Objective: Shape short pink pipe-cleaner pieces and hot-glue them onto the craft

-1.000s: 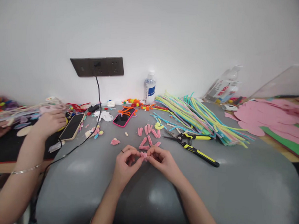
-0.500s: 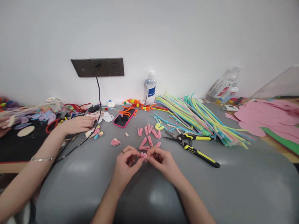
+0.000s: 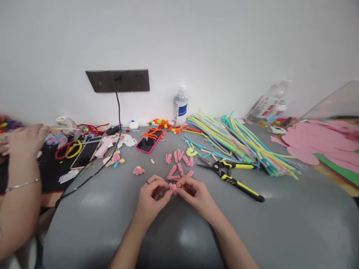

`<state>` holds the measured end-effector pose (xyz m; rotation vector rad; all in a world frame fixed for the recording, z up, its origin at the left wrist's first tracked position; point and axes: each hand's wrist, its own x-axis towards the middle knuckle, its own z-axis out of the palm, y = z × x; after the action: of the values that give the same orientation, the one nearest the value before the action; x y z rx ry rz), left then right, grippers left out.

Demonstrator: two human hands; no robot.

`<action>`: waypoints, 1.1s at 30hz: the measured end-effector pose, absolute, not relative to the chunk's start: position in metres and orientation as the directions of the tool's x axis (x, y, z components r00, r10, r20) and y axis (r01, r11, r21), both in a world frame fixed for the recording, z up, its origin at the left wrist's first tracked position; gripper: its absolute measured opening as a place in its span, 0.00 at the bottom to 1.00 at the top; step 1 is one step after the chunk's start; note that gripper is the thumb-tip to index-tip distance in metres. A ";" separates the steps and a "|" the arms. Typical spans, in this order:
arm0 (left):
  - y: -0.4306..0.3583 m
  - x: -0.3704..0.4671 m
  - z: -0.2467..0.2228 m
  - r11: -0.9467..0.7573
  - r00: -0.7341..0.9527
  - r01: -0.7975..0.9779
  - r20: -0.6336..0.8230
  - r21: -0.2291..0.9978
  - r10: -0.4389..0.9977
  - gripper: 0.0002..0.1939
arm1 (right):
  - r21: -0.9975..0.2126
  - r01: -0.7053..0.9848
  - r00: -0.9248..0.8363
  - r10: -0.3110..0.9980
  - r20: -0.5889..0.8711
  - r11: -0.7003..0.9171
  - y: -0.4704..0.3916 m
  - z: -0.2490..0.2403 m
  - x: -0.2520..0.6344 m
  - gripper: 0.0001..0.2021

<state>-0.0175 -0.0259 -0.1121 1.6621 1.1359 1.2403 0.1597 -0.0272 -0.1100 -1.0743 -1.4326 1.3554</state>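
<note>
Between my fingertips, near the middle of the grey table [image 3: 282, 230], is a small pink bent pipe cleaner piece [image 3: 173, 187]. My left hand [image 3: 153, 197] pinches it from the left, and my right hand [image 3: 194, 192] pinches its other side. Just beyond my hands lie several folded pink pipe cleaner pieces [image 3: 180, 169]. A small pink fuzzy cluster [image 3: 139, 171] rests to the left of them. Pliers-like cutters [image 3: 234, 180] with yellow and black handles lie to the right, jaws toward the pink pieces.
Long pastel pipe cleaners [image 3: 227, 138] lie in a bundle at the back right. A bottle [image 3: 180, 106] stands by the wall, near a pink-edged phone [image 3: 150, 141]. A black cable [image 3: 119, 116] hangs from the socket. At the left, a co-worker's hands [image 3: 26, 141] are busy over a black mat.
The co-worker's arm has moved left, away from the cable, uncovering a phone and scissors. My own hands and the pink piece look almost unchanged.
</note>
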 end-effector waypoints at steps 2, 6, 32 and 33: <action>-0.026 -0.017 -0.112 -0.318 0.133 0.210 0.295 0.925 0.946 0.05 | -0.999 0.020 -0.253 0.967 0.030 0.036 -0.027 -0.109 0.159 0.18; -0.026 -0.017 -0.111 -0.320 0.133 0.215 0.297 0.923 0.946 0.05 | -0.999 0.015 -0.255 0.967 0.027 0.031 -0.027 -0.108 0.159 0.18; -0.029 -0.042 -0.105 -0.171 0.238 -0.093 0.189 0.981 0.953 0.05 | -0.996 -0.030 -0.533 0.844 -0.056 -0.084 -0.026 -0.088 0.173 0.17; -0.032 -0.044 -0.104 -0.147 0.238 -0.082 0.162 0.986 0.958 0.05 | -0.998 0.002 -0.518 0.854 -0.054 -0.062 -0.026 -0.085 0.172 0.17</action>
<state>-0.0436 -0.0315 -0.1037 1.3810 0.9018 1.1637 0.1716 -0.0261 -0.0854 -0.9344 -1.5573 1.6550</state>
